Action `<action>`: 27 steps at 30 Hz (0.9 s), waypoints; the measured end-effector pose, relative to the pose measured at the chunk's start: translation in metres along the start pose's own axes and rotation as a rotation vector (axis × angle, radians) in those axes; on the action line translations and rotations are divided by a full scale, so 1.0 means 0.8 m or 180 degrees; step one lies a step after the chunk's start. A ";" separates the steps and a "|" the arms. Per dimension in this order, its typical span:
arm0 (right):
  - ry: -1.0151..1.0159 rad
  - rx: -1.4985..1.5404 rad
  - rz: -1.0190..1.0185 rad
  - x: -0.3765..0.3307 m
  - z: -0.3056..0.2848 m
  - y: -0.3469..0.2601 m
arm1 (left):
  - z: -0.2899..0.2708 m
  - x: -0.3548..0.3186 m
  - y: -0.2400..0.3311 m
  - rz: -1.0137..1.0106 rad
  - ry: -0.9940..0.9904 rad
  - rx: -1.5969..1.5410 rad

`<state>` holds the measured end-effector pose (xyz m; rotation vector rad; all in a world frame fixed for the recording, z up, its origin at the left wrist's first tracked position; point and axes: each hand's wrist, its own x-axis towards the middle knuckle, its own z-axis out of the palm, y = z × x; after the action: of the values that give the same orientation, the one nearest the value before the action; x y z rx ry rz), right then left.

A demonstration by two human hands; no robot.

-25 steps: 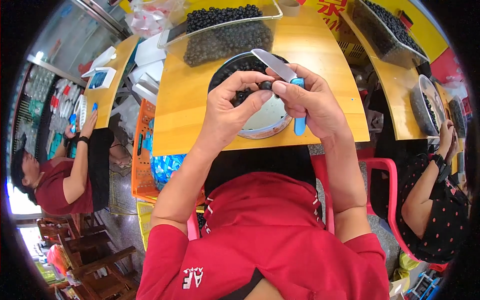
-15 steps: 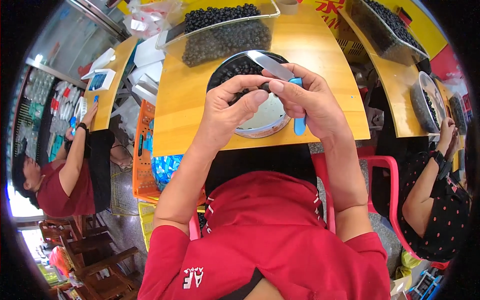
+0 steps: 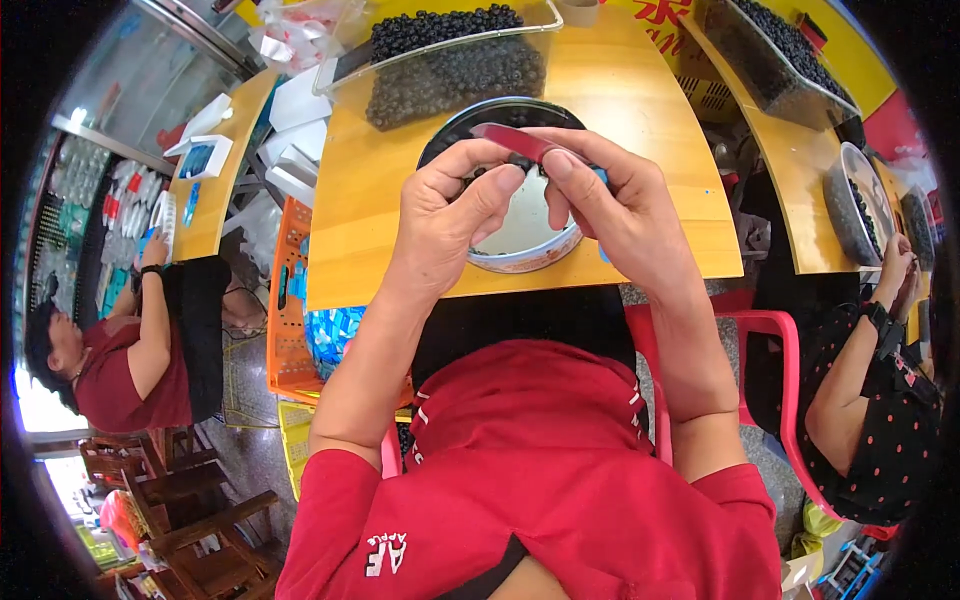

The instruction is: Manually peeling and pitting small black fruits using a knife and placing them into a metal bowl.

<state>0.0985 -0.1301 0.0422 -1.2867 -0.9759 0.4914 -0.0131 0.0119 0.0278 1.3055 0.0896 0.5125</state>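
Note:
My right hand (image 3: 625, 205) is closed round a knife whose blade (image 3: 508, 138) shows a dark red reflection and points left. A bit of its blue handle (image 3: 600, 174) shows behind the fingers. My left hand (image 3: 440, 215) is closed, thumb and forefinger together at a small round black bead-like piece (image 3: 520, 160), close under the blade. Most of that piece is hidden by the fingers. Both hands are above a round tin (image 3: 525, 262) with a pale inside, in which several black pieces lie toward the left and back.
A clear plastic bin (image 3: 440, 47) heaped with black pieces stands behind the tin on the wooden table (image 3: 650, 130). An orange crate (image 3: 288, 350) is at left. One person (image 3: 130, 360) works at the left table, another (image 3: 860, 410) at the right, beside a bowl (image 3: 840, 215).
The knife has turned: its blade sits lower and flatter, reflecting red, and less handle shows. My fingers have shifted a little round the black piece. The left person's hands have drawn in.

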 end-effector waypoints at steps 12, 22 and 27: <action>0.0153 0.0109 -0.0242 0.002 0.005 0.009 | -0.001 0.001 0.003 0.0008 -0.0107 -0.0362; 0.0490 0.0459 0.0381 0.003 0.005 0.004 | -0.127 -0.057 0.031 -0.0334 -0.0508 -0.1832; 0.0447 0.0548 0.0590 0.011 -0.009 0.008 | -0.269 -0.192 0.052 -0.0616 0.0639 -0.1038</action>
<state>0.1106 -0.1260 0.0388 -1.2436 -0.6855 0.6061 -0.2364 0.1489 -0.0265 0.9140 0.2848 0.4689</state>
